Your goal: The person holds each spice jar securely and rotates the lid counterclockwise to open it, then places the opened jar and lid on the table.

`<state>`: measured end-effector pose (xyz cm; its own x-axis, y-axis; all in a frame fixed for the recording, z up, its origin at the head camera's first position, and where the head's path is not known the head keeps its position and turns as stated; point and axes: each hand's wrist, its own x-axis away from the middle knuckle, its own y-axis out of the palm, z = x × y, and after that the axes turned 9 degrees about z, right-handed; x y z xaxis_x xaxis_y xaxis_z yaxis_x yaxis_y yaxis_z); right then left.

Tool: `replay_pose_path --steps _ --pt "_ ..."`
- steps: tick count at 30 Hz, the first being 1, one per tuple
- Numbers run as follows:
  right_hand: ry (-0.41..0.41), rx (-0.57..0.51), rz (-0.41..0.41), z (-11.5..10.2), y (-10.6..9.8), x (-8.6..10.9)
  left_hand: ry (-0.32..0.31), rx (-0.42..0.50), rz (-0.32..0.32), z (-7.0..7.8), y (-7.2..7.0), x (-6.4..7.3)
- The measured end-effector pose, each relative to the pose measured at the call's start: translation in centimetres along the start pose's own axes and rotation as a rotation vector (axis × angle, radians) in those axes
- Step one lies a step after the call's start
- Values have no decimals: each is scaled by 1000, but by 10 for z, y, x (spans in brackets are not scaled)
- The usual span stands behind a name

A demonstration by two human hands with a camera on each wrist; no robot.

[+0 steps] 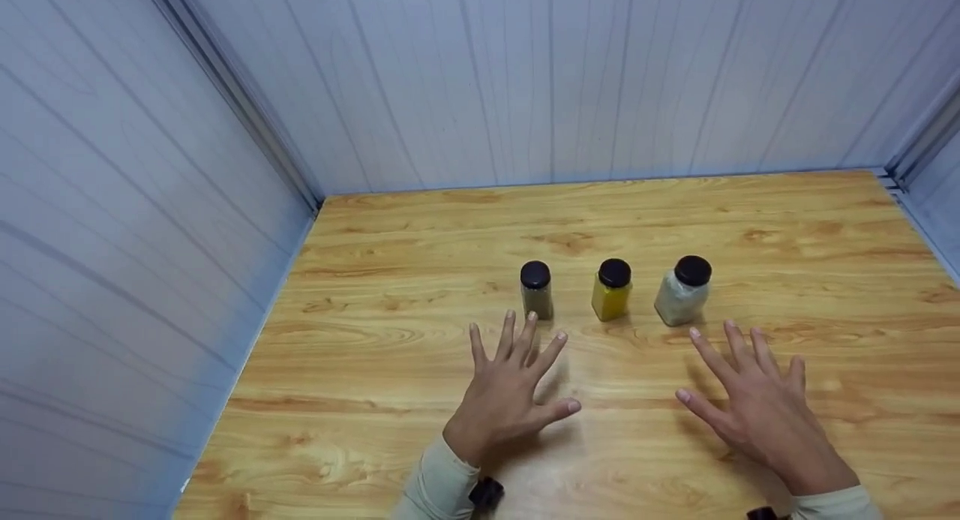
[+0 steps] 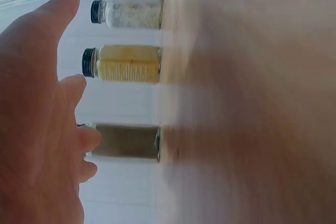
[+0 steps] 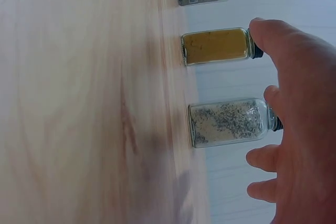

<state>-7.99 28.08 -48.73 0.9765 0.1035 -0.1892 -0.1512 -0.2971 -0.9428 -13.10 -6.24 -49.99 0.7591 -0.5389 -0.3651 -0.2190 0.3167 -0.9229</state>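
Three glass spice jars with black lids stand upright in a row on the table. The left jar (image 1: 537, 302) holds a grey-brown powder, the middle jar (image 1: 611, 299) a yellow powder, and the right jar (image 1: 681, 301) a pale content with dark flecks in the right wrist view. My left hand (image 1: 504, 396) is spread over the table, fingertips in front of the grey-brown jar and overlapping its base in the head view. Fingers spread too, my right hand (image 1: 761, 404) is nearest the pale jar, just in front and to its right. Neither hand holds anything.
The wood-grain table (image 1: 375, 340) meets a white panelled wall (image 1: 510, 77) at the back. Another panelled wall (image 1: 112, 227) runs along the left edge, and a metal corner frame (image 1: 930, 145) stands at the right. A dark wrist device (image 1: 487, 494) sits below the left sleeve.
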Motion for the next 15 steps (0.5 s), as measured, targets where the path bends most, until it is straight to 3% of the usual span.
replay_pose_path --steps 7,15 --pt "-39 -35 91 -1 3 0 63 -17 64 8 5 -7" --pt "-70 -107 185 1 3 8 73 -41 98 21 13 -9"
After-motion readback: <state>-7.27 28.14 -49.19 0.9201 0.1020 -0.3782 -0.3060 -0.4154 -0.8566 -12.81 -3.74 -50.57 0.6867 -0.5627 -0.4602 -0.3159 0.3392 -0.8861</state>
